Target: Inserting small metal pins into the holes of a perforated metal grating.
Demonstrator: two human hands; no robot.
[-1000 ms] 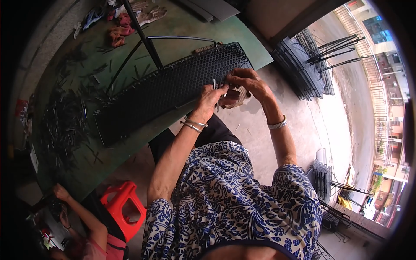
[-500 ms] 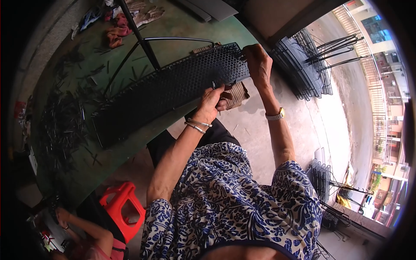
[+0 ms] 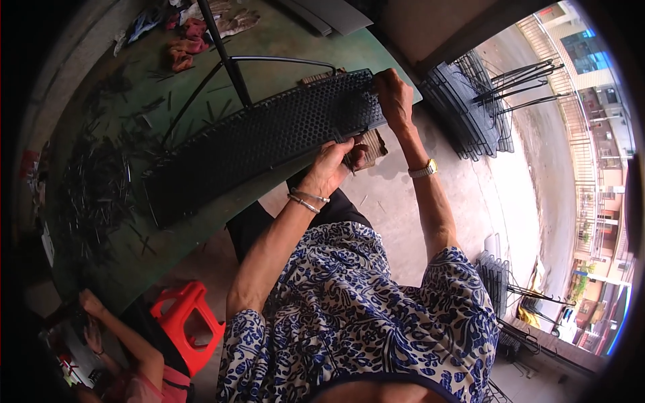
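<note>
A long black perforated panel [image 3: 255,134] with a honeycomb of holes and a thin frame lies slantwise on the green table [image 3: 195,252]. My left hand [image 3: 332,164] is closed at the panel's near edge, its thumb against the rim and its fingers curled below. A thin dark strip seems to poke out between those fingers. At the panel's right end, my right hand [image 3: 396,99] is closed with its fingertips at the corner; what they pinch is hidden. Many loose thin black strips [image 3: 97,181] are heaped on the table to the left.
Black metal legs [image 3: 232,74] rise behind the panel. Cardboard [image 3: 371,149] shows under its right end. Gloves [image 3: 185,47] lie at the back. Racks of wire panels [image 3: 463,107] stand right. A red stool [image 3: 191,322] and a co-worker's arm [image 3: 138,342] are lower left.
My left hand's thumb and fingers have shifted slightly right along the near edge. My right hand has moved slightly left and down at the corner. The co-worker's hands have moved.
</note>
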